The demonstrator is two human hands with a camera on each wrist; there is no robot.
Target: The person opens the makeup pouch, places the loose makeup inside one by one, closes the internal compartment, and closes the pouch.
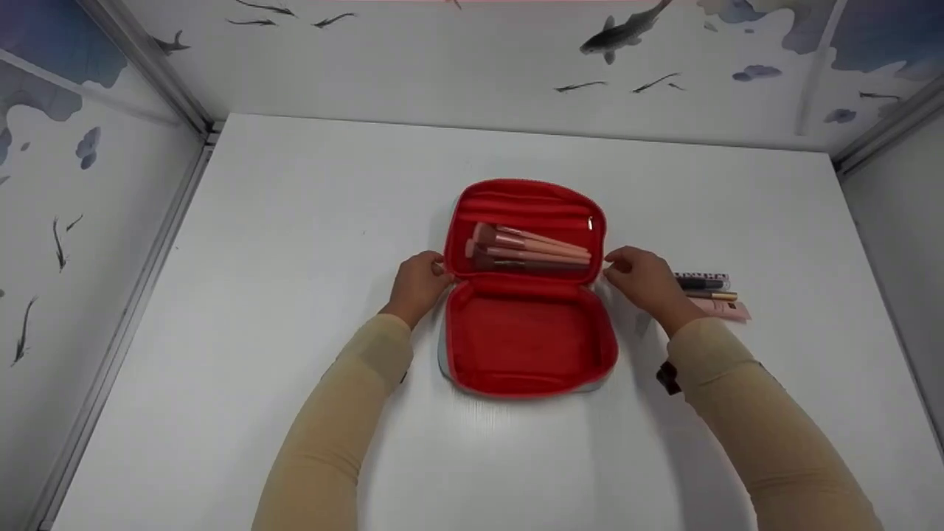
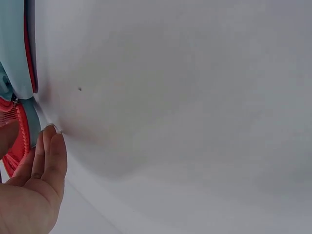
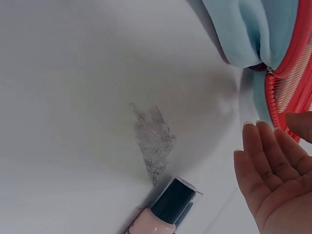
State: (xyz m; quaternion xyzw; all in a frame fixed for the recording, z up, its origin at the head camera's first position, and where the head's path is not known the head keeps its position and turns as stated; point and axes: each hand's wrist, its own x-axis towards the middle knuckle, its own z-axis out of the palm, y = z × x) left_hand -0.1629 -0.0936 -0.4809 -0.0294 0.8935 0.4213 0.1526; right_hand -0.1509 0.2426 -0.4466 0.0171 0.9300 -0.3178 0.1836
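Observation:
A red-lined cosmetic case [image 1: 531,339] with a light blue outside [image 2: 12,39] lies unfolded on the white table. Several makeup brushes [image 1: 531,251] with pink and brown handles lie in its far half, while the near half shows bare red lining. At the case's left edge, by the fold, my left hand [image 1: 420,286] touches the side with fairly straight fingers, its thumb apart from them. My right hand [image 1: 645,282] is beside the right edge of the far half, fingers extended and palm showing in the right wrist view; contact there is hard to tell.
Right of my right hand lie a pink tube [image 1: 726,309], a gold-ended slim stick [image 1: 723,296] and a dark slim item [image 1: 704,282], partly hidden by the hand. The right wrist view shows a dark-capped pink container [image 3: 170,204] and a grey smudge [image 3: 155,141]. Printed panels [image 1: 442,81] border the table.

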